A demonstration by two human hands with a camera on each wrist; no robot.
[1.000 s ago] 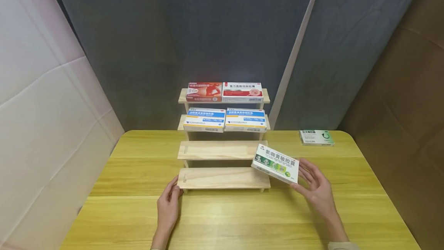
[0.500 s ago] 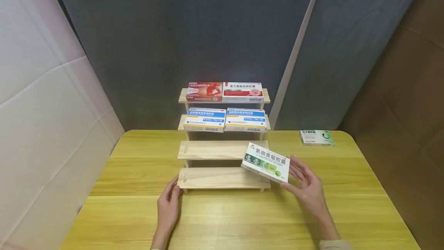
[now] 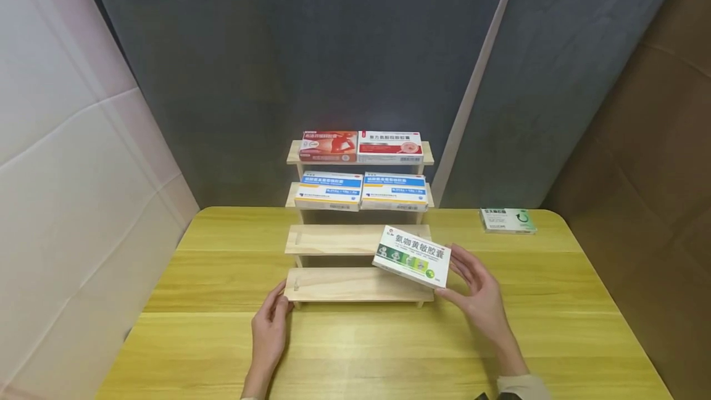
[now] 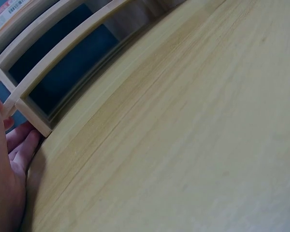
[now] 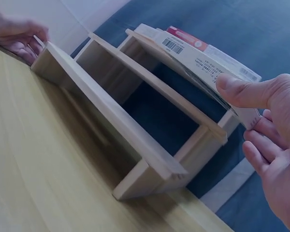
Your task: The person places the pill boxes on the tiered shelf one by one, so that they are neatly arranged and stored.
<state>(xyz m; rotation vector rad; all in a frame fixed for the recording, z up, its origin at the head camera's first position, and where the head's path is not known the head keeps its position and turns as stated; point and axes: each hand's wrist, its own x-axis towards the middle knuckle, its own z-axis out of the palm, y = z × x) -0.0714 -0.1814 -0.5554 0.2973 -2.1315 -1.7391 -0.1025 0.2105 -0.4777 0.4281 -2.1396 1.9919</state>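
My right hand [image 3: 482, 298] holds a white and green medicine box [image 3: 412, 257] by its right end, thumb on the near edge and fingers behind. The box is tilted and hangs over the right part of the two lower tiers of a wooden step stand [image 3: 344, 286]. In the right wrist view, the thumb [image 5: 244, 92] lies along the box's edge. My left hand [image 3: 270, 326] grips the left end of the stand's lowest tier. The left wrist view has its fingers [image 4: 26, 145] against the stand's leg, partly hidden.
On the top tier lie a red medicine box [image 3: 328, 146] and a red and white one [image 3: 390, 147]. Two blue and white boxes, left [image 3: 329, 191] and right [image 3: 394, 191], lie one tier lower. A green and white box [image 3: 508, 221] rests at the table's [image 3: 361, 357] back right.
My right hand has carried the white and green box leftward, further over the stand's lower tiers. The left hand and the stand stay in place.
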